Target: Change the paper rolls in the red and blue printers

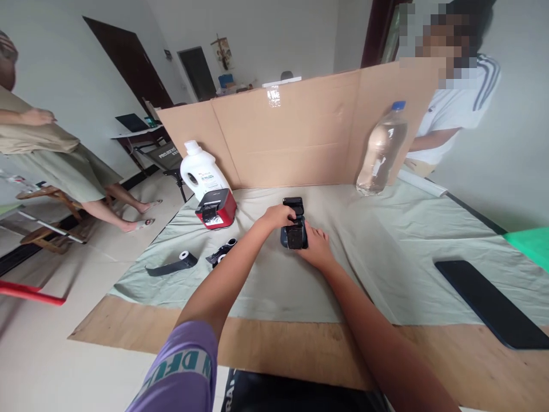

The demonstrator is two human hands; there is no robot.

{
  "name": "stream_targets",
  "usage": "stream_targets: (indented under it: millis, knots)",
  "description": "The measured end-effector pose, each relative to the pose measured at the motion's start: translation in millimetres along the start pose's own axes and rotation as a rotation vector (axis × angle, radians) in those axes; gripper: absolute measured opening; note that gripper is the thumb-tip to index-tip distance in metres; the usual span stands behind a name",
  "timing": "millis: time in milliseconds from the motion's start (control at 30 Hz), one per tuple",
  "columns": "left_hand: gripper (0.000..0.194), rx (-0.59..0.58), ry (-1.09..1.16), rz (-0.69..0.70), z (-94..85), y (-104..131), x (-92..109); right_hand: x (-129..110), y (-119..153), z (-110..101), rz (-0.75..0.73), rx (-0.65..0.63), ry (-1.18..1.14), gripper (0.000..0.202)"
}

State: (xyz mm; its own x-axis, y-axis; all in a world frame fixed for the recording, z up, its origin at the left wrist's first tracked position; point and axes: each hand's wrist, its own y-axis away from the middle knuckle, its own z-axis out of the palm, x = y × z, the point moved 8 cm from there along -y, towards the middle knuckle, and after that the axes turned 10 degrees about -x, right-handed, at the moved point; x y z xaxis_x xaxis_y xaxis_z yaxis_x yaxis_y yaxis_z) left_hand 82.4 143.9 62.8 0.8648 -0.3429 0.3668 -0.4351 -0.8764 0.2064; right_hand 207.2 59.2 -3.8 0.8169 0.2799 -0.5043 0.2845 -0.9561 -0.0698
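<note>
In the middle of the cloth stands a small dark printer (295, 236), its black lid (293, 202) raised at the far side. My left hand (279, 217) is closed with its fingers curled at the lid and the opening; what the fingertips touch inside is hidden. Around the right side of the body my right hand (316, 246) is holding it, fingers pointing away from me. Left of my left forearm lie a roll of black paper (174, 266), partly unwound, and a black piece with rolls (222, 252), partly behind the forearm.
A red and black box-shaped device (221, 212) and a white jug (205, 174) stand at the back left. At the back right a clear bottle (383, 151) leans near the cardboard screen (295, 137). A dark flat slab (489, 300) lies right. Two people stand beyond the table.
</note>
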Motion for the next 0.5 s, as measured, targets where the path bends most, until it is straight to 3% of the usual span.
stream_targets:
  millis: [133,267,400,500]
  knots:
    - [0.024,-0.105,-0.068,-0.004,2.8,-14,10,1,-2,1,-0.011,0.003,-0.005,0.097]
    - [0.030,-0.087,-0.107,-0.010,-6.4,-12,16,4,-3,2,-0.007,0.003,0.000,0.098]
    - [0.037,0.075,-0.035,0.096,-31.0,21,16,5,-3,2,-0.012,0.028,0.014,0.097]
    - [0.027,0.259,0.106,0.137,-52.8,72,-7,4,-3,1,-0.022,0.034,0.026,0.094]
